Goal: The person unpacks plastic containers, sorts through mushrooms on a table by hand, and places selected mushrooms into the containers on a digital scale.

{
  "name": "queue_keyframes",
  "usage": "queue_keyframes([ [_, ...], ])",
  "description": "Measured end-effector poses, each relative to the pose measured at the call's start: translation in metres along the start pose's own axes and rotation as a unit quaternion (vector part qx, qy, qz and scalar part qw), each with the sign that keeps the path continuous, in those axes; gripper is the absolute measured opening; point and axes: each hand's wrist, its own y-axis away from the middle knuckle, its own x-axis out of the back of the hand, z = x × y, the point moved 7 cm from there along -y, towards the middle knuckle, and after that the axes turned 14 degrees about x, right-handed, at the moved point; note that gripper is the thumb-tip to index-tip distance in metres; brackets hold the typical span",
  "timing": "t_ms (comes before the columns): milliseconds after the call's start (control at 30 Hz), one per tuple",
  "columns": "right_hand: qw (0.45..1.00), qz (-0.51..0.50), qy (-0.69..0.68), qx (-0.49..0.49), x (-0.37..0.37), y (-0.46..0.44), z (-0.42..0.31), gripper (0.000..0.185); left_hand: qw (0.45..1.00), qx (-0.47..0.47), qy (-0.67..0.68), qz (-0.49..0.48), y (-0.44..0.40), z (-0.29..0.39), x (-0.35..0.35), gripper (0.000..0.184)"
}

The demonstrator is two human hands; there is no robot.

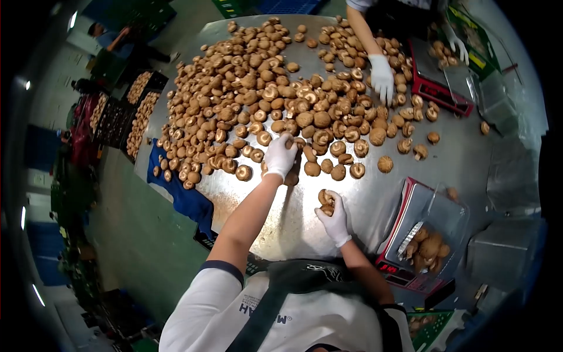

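A broad heap of brown shiitake mushrooms (246, 82) covers much of the metal table (275, 226). At the heap's near edge, my gloved left hand (280, 156) reaches in with its fingers curled round a mushroom, partly hidden by the glove. Closer to my body, my gloved right hand (335, 220) is closed on shiitake mushrooms (326, 201), held above the bare metal; one shows its pale gills. To the right of that hand, a clear plastic tray (454, 214) with several mushrooms (428, 249) rests on a red scale (390, 258).
Across the table a co-worker's gloved hand (382, 79) touches the heap, beside a second red scale (440, 94). Clear plastic containers (498, 252) stand along the right side. A blue cloth (182, 193) hangs over the left edge. Crates of mushrooms (141, 114) stand beyond.
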Motion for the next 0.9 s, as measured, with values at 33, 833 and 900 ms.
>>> queue_keyframes([
  [33, 1.0, 0.008, -0.019, 0.005, 0.0, -0.001, 0.007, 0.052, 0.998, -0.001, 0.068, -0.013, 0.008, -0.015, 0.005, 0.022],
  [833, 0.75, -0.194, 0.617, 0.138, -0.095, -0.293, -0.052, 0.043, 0.88, 0.388, 0.236, 0.143, 0.279, -0.357, 0.068, 0.052],
  [900, 0.804, -0.154, 0.554, 0.154, -0.084, -0.29, -0.046, 0.034, 0.914, 0.313, 0.187, 0.178, 0.25, -0.336, 0.097, 0.051],
])
